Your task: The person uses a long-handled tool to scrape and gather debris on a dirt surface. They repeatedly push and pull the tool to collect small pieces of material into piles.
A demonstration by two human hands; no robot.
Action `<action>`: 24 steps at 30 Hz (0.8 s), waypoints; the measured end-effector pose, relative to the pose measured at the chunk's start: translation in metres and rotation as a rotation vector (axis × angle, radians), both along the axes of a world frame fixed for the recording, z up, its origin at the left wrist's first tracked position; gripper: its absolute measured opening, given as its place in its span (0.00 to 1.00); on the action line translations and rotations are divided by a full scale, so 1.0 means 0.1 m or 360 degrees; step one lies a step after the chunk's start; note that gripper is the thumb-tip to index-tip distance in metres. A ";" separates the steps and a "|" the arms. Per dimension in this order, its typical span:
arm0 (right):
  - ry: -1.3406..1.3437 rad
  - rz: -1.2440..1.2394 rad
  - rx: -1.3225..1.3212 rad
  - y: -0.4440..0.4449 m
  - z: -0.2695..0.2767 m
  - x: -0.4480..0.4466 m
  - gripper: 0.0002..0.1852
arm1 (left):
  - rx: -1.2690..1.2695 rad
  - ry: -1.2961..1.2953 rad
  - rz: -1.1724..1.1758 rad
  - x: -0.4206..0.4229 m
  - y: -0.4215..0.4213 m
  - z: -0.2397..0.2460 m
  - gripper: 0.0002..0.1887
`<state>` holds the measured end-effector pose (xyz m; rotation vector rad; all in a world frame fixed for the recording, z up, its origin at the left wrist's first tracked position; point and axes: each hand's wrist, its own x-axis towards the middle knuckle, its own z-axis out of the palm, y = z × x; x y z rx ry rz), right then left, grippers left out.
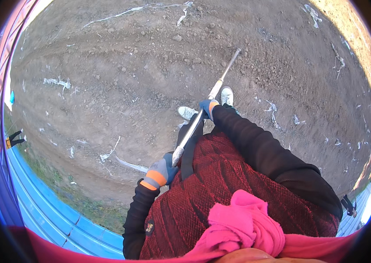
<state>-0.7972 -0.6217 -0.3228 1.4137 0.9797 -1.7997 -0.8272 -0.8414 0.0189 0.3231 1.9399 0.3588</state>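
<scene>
A long pole-handled tool slants from my waist up to the soil beyond my feet. My left hand, in a grey, blue and orange work glove, is closed around its near end beside my hip. Farther along the shaft, my right hand, gloved in blue and orange, grips it from the right. The far part narrows to a thin metal rod whose tip meets the loose soil; the shape of the tip is too small to tell. My white shoes stand on either side of the shaft.
Bare, lumpy soil surrounds me, with scraps of white plastic film scattered over it. Grass and blue corrugated panels lie at the lower left. One person is at the far left, another at the lower right.
</scene>
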 end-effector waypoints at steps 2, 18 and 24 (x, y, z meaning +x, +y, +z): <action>0.0864 0.1569 0.0722 0.00 0.63 -0.19 0.09 | 0.0087 0.0076 -0.0016 -0.01 -0.17 -0.02 0.19; 0.0628 -0.0957 0.0534 0.98 2.12 -1.25 0.05 | 0.0388 0.0401 -0.0062 -0.71 0.86 -0.79 0.23; 0.0786 -0.1298 0.0168 1.09 1.98 -1.35 0.07 | 0.0393 0.0315 -0.0032 -1.03 1.75 -0.73 0.24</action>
